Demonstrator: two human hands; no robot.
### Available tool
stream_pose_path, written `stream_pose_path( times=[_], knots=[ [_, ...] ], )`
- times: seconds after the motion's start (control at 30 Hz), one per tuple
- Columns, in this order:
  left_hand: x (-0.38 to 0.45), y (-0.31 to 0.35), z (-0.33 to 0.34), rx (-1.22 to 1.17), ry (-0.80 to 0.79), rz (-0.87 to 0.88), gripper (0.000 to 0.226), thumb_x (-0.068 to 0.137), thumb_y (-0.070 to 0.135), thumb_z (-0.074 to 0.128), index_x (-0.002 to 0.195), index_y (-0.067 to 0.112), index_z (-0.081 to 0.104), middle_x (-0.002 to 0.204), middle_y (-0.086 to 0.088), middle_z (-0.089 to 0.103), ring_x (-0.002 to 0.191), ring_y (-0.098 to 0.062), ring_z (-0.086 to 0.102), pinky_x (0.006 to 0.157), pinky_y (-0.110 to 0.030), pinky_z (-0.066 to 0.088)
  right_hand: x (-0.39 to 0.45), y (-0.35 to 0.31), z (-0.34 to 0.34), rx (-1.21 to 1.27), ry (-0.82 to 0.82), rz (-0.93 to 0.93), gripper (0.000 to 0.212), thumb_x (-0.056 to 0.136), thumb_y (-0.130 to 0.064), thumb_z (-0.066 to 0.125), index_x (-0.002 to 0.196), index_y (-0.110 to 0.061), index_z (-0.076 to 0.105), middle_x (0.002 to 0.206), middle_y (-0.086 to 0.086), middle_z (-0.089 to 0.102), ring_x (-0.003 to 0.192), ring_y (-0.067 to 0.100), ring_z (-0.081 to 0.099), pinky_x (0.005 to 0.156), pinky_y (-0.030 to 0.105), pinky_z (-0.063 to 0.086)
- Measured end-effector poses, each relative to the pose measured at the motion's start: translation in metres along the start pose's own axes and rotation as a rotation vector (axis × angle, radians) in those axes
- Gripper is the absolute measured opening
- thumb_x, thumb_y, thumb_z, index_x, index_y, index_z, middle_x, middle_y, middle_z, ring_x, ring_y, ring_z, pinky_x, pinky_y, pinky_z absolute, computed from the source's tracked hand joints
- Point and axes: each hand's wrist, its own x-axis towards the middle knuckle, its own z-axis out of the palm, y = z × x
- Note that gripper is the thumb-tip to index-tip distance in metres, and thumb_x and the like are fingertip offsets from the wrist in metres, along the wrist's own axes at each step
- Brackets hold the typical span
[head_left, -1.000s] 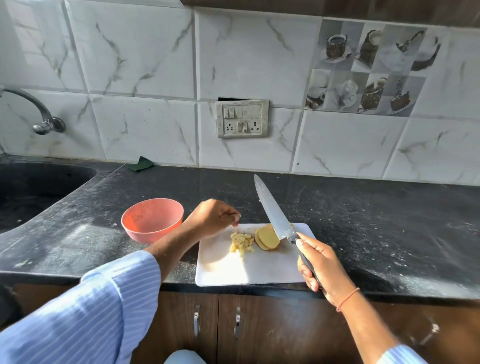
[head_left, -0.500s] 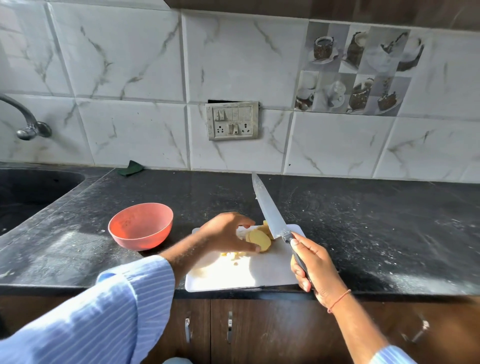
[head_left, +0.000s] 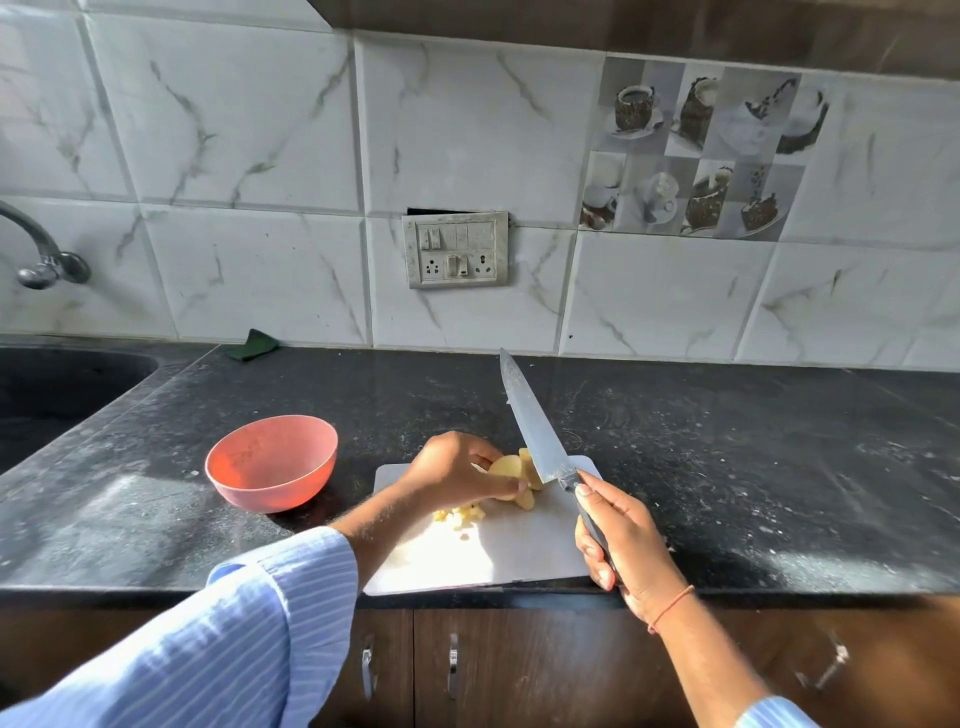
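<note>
A peeled potato piece (head_left: 506, 467) is being pinched by the left hand (head_left: 457, 475) near the far edge of the white cutting board (head_left: 498, 551). A knife (head_left: 540, 441) is being gripped by the right hand (head_left: 623, 535) at the board's right edge, its blade touching the potato piece.

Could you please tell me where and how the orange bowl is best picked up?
Probably by the rim, pinched from above at the near side: the orange bowl stands upright, open and apparently empty, and its smooth rounded wall offers no handle.
</note>
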Motion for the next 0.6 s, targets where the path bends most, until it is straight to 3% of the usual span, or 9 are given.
stream_pose_path(
  times=[0.1,0.4,0.5,0.6],
  knots=[
    [-0.002,-0.006,-0.01,-0.126,-0.028,-0.056,0.06,0.066,0.072,0.088,0.11,0.032,0.08,0.097,0.018,0.078,0.089,0.001,0.073,0.079,-0.025,0.063,-0.001,-0.001,0.001,0.001,0.003,0.003,0.03,0.11,-0.029,0.053,0.126,-0.043,0.073,0.059,0.012,0.038,0.041,0.016,0.026,0.04,0.021,0.023],
    [-0.003,0.008,0.003,-0.318,0.004,-0.119,0.047,0.059,0.059,0.098,0.089,0.027,0.08,0.084,0.01,0.079,0.079,-0.005,0.075,0.061,-0.021,0.059,0.001,0.002,0.001,-0.031,0.027,0.001,0.03,0.11,-0.029,0.053,0.133,-0.038,0.069,0.062,0.013,0.037,0.042,0.017,0.024,0.038,0.021,0.025],
    [0.004,0.015,0.001,-0.318,-0.004,-0.083,0.044,0.063,0.058,0.097,0.089,0.027,0.081,0.084,0.01,0.08,0.08,-0.006,0.076,0.07,-0.03,0.065,0.003,0.003,0.0,-0.043,0.037,-0.002,0.03,0.109,-0.03,0.054,0.135,-0.036,0.068,0.061,0.014,0.037,0.043,0.018,0.024,0.039,0.022,0.024],
    [0.006,0.014,-0.008,-0.313,0.019,-0.051,0.045,0.065,0.057,0.096,0.096,0.029,0.079,0.09,0.012,0.08,0.086,-0.005,0.075,0.079,-0.028,0.064,0.003,0.004,-0.001,-0.039,0.041,0.007,0.03,0.109,-0.032,0.055,0.135,-0.035,0.068,0.06,0.013,0.036,0.043,0.018,0.024,0.04,0.023,0.022]
  ],
)
